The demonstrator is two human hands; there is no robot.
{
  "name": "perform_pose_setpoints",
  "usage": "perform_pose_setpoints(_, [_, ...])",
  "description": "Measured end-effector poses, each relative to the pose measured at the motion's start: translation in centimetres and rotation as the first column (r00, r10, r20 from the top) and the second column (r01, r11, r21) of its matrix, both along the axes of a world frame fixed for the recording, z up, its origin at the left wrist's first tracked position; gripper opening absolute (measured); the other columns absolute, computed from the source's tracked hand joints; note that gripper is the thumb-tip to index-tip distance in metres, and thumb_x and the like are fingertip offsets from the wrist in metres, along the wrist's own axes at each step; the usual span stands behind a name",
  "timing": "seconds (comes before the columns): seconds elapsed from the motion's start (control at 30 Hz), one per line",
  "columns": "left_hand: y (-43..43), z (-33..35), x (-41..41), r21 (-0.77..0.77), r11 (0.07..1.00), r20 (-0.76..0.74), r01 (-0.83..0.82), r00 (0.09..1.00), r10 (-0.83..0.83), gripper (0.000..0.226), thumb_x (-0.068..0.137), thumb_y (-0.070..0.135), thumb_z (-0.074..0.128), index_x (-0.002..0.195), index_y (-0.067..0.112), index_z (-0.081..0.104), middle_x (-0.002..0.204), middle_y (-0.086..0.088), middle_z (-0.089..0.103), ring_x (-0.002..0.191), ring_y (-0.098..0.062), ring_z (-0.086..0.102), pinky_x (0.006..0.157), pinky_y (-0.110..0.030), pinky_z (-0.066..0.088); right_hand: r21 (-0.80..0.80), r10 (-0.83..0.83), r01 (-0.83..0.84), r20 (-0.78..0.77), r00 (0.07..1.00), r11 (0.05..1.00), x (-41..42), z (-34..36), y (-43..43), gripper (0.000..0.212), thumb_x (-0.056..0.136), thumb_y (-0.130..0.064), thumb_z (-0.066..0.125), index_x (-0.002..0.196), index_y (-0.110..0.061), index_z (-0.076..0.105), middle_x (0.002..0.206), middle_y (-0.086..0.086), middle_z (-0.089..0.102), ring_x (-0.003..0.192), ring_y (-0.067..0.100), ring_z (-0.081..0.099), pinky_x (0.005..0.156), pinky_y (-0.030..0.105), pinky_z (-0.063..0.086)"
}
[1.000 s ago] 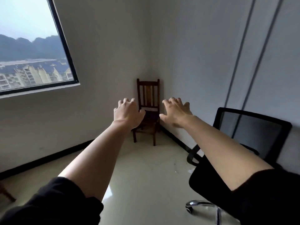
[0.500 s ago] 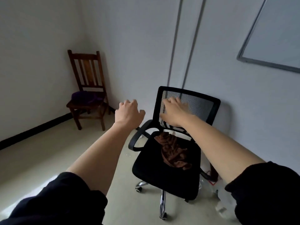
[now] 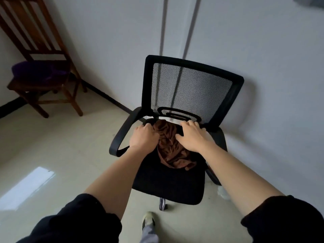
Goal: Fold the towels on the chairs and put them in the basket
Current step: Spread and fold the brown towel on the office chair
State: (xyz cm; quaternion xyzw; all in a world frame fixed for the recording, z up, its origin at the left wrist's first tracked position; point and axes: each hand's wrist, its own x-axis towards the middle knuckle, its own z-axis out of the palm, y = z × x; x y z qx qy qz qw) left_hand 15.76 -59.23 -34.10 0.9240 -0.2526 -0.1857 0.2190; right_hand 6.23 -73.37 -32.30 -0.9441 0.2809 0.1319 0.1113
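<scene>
The brown towel [image 3: 172, 146] lies crumpled at the back of the office chair [image 3: 168, 183] seat. Your left hand [image 3: 144, 137] curls onto its edge; your right hand [image 3: 192, 137] rests spread, gripping nothing. Judged risk: lifting one bunched corner could drag it off the seat.

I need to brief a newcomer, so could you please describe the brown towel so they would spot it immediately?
Find the black office chair with the mesh back, against the white wall. On its seat, near the backrest, lies the brown towel, crumpled in a heap between both hands. The other towel is purple, on the wooden chair.
</scene>
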Motion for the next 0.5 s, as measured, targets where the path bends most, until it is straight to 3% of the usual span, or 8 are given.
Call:
perform_pose_setpoints(0.23, [-3.8,-10.2,2.0,0.053,0.998,-0.203,-0.022,0.979,0.033,0.036,0.092,0.037,0.048,0.119,0.015,0.057,0.118,-0.009,0.058,0.109,-0.029,0.054,0.079,-0.036,0.048,0.105,-0.111,0.124,-0.123,0.986,0.987,0.3,-9.5,-4.8,0.050,0.094,-0.042,0.046,0.136,-0.015,0.040,0.136,0.007,0.045,0.126,0.029,0.039,0.098,0.049,0.039])
perform_pose_setpoints(0.37, [-5.3,-16.1,2.7,0.038,0.980,-0.356,-0.198,0.913,0.198,0.028,0.091,0.033,0.052,0.111,0.017,0.062,0.108,-0.004,0.064,0.087,-0.018,0.057,0.062,-0.027,0.042,0.123,-0.136,0.161,-0.187,0.973,0.979,0.6,-14.9,-7.5,0.053,0.095,-0.042,0.046,0.139,-0.014,0.038,0.138,0.007,0.044,0.127,0.029,0.039,0.099,0.049,0.036])
perform_pose_setpoints(0.5, [-6.7,-22.7,3.1,0.074,0.928,-0.449,-0.365,0.819,0.358,0.032,0.092,0.032,0.055,0.118,0.015,0.059,0.096,0.002,0.060,0.064,-0.004,0.048,0.050,-0.020,0.033,0.120,-0.133,0.162,-0.218,0.967,0.979,1.2,-21.3,-10.0,0.053,0.096,-0.041,0.046,0.141,-0.015,0.037,0.140,0.007,0.043,0.130,0.029,0.038,0.101,0.050,0.036])
